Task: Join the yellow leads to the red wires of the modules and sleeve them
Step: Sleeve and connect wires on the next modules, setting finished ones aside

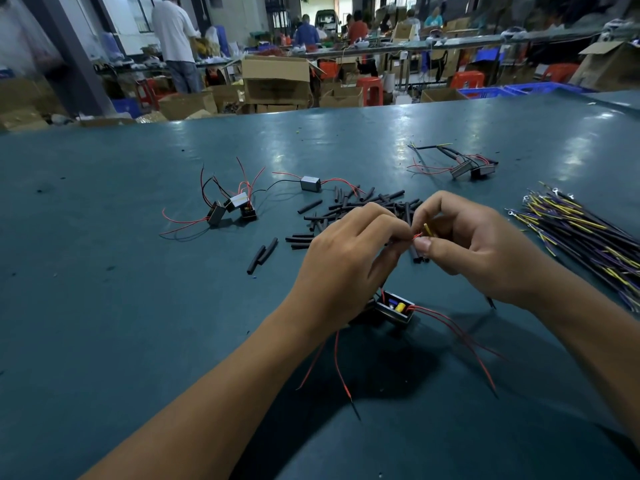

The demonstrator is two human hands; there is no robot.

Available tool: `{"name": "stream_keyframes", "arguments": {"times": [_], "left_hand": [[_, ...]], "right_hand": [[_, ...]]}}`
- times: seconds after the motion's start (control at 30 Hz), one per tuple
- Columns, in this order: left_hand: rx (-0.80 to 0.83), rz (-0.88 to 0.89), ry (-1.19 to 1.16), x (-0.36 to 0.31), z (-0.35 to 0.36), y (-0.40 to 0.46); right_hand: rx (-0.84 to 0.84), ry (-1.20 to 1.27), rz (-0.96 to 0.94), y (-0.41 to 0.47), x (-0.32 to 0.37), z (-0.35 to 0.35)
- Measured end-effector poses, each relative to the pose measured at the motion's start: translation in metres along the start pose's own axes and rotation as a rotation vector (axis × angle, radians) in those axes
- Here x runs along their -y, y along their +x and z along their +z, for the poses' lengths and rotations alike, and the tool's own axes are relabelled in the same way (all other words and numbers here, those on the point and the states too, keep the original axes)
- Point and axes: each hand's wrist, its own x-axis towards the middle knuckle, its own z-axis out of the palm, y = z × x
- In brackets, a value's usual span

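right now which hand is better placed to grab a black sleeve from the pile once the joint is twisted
Probably the left hand: the sleeve pile lies just past its knuckles, while the right hand pinches the yellow lead at the joint.

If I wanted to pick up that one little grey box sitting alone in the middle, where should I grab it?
Pinch the grey box from above, across its front and back faces. Its thin wires leave from the left and right ends, so those two faces are probably clear for fingers.

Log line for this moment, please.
step: joining | left hand: pinches red wire | right hand: pinches yellow lead | module: below hands | sleeve: not yet on
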Motion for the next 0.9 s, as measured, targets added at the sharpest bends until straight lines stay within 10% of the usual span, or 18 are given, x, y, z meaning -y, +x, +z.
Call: {"name": "stream_keyframes", "arguments": {"times": [0.33,0.9], "left_hand": [[0.059,0.089,0.218,-0.007,-0.005,0.006],[-0.004,-0.083,-0.092,-0.012,0.0,0.001]], "right_hand": [[-0.036,-0.154,0.012,-0.001,0.003,-0.004],[-0.002,-0.186,-0.001,0.0,0.004,0.01]]}}
